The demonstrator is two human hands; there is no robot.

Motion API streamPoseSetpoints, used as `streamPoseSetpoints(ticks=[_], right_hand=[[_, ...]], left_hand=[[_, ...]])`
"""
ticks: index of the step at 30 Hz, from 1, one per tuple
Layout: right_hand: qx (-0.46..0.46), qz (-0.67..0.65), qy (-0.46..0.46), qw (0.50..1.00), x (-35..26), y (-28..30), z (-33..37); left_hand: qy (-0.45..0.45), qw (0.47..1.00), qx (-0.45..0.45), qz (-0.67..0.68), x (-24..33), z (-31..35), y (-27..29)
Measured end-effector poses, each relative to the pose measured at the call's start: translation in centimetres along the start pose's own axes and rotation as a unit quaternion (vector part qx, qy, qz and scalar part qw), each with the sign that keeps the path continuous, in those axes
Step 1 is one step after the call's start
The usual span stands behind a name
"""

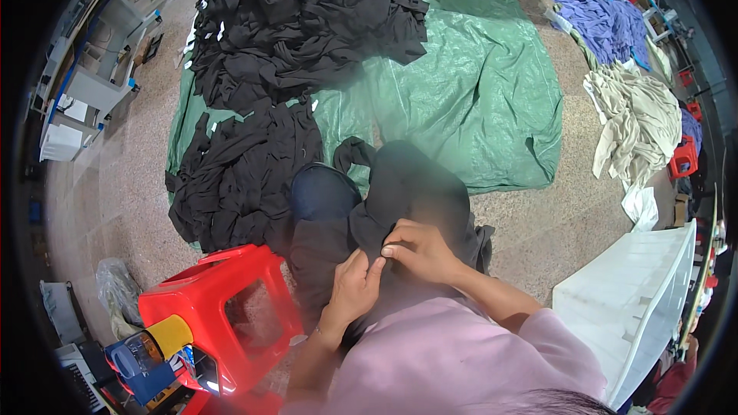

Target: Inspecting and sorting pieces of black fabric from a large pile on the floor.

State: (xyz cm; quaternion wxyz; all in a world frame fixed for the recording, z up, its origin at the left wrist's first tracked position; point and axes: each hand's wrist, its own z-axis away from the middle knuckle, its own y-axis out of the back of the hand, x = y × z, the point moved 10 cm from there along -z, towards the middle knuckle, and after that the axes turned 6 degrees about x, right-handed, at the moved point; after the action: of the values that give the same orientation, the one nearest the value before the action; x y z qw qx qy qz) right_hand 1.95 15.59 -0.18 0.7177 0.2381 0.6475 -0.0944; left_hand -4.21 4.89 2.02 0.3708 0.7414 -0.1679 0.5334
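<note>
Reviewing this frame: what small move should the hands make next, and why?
I'd ease the left hand slightly away from the right hand: both pinch the black cloth over the lap, so close together that the bit between them is mostly hidden. A small spread would probably show it better.

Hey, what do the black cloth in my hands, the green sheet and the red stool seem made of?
The black cloth looks like matte fabric, going by its soft folds; fibre unclear. The green sheet is probably plastic tarp, its creases slightly shiny. The red stool seems moulded plastic: smooth, semi-glossy, rounded edges.
</note>
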Motion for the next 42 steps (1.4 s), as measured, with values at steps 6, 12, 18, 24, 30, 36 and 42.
streamPoseSetpoints(ticks=[6,12,18,24,30,36,42], right_hand=[[-0.001,-0.013,-0.137,0.990,2.2,-0.4,0.2],[0.005,-0.003,-0.145,0.989,1.8,-0.3,0.4],[-0.019,-0.062,-0.151,0.986,2.0,-0.9,0.3],[0.003,-0.118,-0.146,0.982,2.4,-1.8,1.0],[-0.020,-0.201,-0.180,0.963,2.7,-2.1,1.3],[0.006,-0.052,-0.009,0.999,-0.5,0.0,0.6],[-0.025,0.214,0.208,0.954,-5.6,-3.2,2.9]], left_hand=[[-0.068,0.992,-0.010,-0.105,0.3,0.8,-0.7],[-0.057,0.989,-0.009,-0.134,0.4,1.2,-1.0],[-0.050,0.999,0.010,-0.009,1.1,0.6,0.1],[0.189,0.962,0.097,0.171,-4.0,2.7,0.5],[0.208,0.954,0.114,0.184,-4.9,2.5,0.3],[0.305,0.888,0.062,0.338,-7.0,2.7,-1.9],[0.373,0.893,-0.020,0.253,-6.8,0.5,-1.8]])
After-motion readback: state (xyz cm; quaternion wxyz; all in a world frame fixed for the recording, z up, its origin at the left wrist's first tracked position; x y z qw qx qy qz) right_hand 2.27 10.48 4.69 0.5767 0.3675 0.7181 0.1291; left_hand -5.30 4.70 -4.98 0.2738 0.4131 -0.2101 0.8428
